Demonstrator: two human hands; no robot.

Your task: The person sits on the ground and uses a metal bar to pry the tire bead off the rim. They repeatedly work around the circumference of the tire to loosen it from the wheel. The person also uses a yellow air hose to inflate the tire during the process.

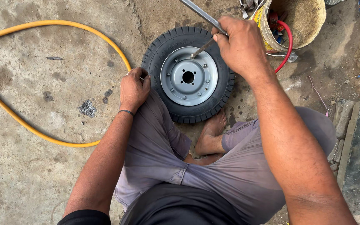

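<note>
Right hand grips a metal tool whose tip meets the grey rim of a small tyre lying on the concrete floor, while the left hand, closed at the tyre's edge, seemingly holds the yellow hose, bolts apparently all seated.

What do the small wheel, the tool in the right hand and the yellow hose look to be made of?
Tyre: black rubber, matte, with a ribbed tread.
Rim: probably painted steel, smooth grey with bolt heads.
Tool in the right hand: bare metal rod, dull silver sheen.
Hose, whose end is at the left hand: flexible rubber or plastic, going by its loose curves.
</note>
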